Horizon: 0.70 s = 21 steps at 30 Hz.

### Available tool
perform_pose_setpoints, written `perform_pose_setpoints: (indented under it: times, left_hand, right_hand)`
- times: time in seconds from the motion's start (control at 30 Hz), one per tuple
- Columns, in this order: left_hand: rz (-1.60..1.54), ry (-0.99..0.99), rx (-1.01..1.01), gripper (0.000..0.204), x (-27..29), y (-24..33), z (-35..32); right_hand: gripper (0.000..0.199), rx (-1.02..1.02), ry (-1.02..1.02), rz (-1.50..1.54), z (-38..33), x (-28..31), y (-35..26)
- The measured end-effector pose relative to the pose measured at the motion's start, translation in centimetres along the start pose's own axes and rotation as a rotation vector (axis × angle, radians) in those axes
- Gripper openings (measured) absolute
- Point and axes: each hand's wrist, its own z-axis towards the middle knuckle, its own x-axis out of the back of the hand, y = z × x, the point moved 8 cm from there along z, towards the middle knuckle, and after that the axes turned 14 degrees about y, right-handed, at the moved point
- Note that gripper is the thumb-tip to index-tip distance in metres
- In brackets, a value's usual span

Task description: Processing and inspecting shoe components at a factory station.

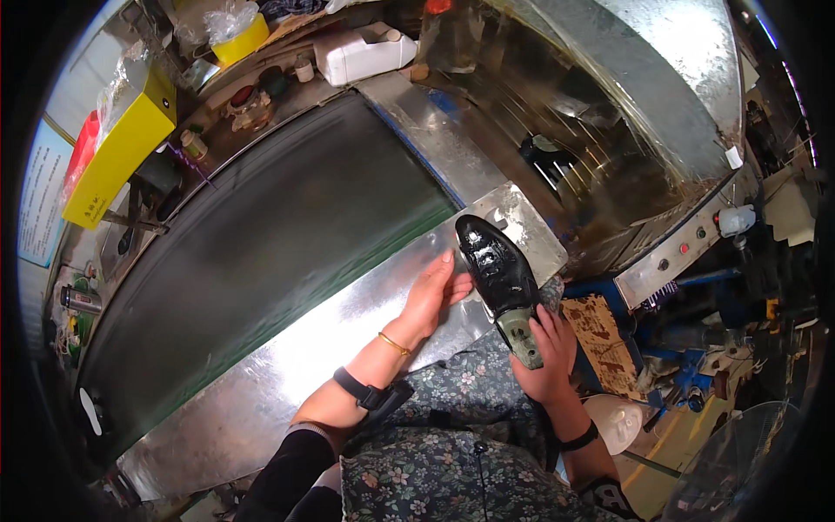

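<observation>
A glossy black shoe upper (494,257) is stretched over a green shoe last (520,337), its toe pointing away from me. My right hand (544,355) is wrapped around the heel end of the last and holds the shoe up. Beside the shoe's left side is my left hand (428,294), thumb raised and fingers stretched out; whether its fingertips touch the shoe I cannot tell. Behind the toe lies a bare metal plate (526,228). Part of the shoe's underside is hidden.
A dark conveyor belt (287,217) with a metal ledge (261,383) runs along the left. Behind the shoe, a machine chamber with glowing rods contains a black shoe (548,155). A control panel (678,252) stands right; a yellow bin (122,152) stands left.
</observation>
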Motion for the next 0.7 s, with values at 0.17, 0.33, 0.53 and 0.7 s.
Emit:
perform_pose_setpoints:
  times: [0.17, 0.33, 0.53, 0.7]
  left_hand:
    - [0.099, -0.034, -0.04, 0.051, 1.0, -1.6, 1.3]
    - [0.178, -0.103, -0.192, 0.045, 1.0, -2.3, 1.7]
    - [-0.336, -0.073, 0.146, 0.042, -1.5, -3.2, -1.0]
    - [-0.18, 0.289, -0.03, 0.043, 7.8, 1.3, -5.7]
  right_hand:
    - [0.063, -0.063, -0.013, 0.025, -1.3, -1.4, 1.0]
    - [0.057, -0.032, 0.112, 0.0, -1.6, -1.0, 1.0]
    - [0.052, 0.2, -0.05, 0.07, 0.2, 0.0, -4.9]
    - [0.061, -0.447, -0.54, 0.905, 4.6, -2.9, 3.5]
